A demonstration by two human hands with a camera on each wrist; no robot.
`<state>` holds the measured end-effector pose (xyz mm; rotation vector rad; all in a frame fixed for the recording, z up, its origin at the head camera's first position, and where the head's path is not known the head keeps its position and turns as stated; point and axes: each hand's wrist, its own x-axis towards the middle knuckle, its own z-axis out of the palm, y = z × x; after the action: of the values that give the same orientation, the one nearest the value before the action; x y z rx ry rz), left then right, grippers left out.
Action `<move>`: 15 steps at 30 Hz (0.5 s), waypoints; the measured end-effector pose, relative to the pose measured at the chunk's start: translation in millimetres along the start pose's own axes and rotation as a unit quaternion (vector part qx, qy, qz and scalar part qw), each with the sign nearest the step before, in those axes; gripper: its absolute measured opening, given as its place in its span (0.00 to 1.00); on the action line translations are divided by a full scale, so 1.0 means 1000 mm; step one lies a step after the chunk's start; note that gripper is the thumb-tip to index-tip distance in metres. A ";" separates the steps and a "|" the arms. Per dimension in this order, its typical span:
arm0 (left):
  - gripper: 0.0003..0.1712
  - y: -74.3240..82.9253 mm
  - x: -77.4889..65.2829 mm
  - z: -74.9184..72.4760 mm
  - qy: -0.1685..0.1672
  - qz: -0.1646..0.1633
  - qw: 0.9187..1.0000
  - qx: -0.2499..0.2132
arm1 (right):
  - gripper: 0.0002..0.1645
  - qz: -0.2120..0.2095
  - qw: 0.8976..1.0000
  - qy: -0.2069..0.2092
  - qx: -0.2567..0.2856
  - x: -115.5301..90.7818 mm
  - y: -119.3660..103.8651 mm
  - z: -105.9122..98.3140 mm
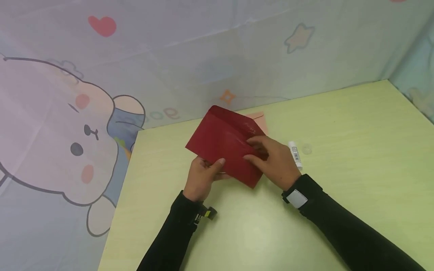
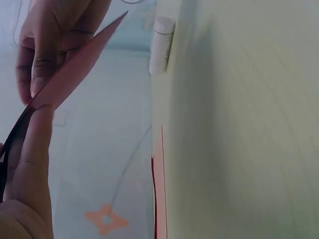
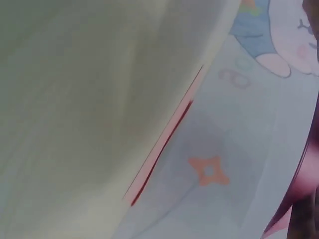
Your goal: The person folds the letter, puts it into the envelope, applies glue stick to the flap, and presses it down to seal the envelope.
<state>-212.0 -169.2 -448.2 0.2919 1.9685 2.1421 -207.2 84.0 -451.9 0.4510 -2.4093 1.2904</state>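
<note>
A red envelope (image 1: 220,139) is held tilted above the table, its flap raised along the far edge. My left hand (image 1: 201,177) grips its near edge, thumb on the front and fingers underneath. At the right side, my right hand (image 1: 278,162) pinches it near the opening with curled fingers and thumb; some fingertips are hidden. The left wrist view shows the red envelope (image 2: 75,74) edge-on between both hands. In the right wrist view only a strip of the red envelope (image 3: 305,174) appears at the right border.
A pink envelope (image 1: 260,120) lies behind the red one, partly covered. A white glue stick (image 1: 295,155) lies right of my right hand, beside a small clear round piece (image 1: 306,148). A printed cloth (image 1: 190,56) hangs along the back edge of the pale table (image 1: 356,180).
</note>
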 end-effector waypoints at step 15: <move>0.29 -0.013 -0.009 0.015 0.012 0.054 0.989 -0.139 | 0.31 0.197 0.947 -0.048 0.250 -0.006 -0.003 -0.008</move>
<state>-198.5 -156.5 -460.1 0.3318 1.6709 2.4623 -199.7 89.9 -448.3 0.1618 -2.3049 2.1171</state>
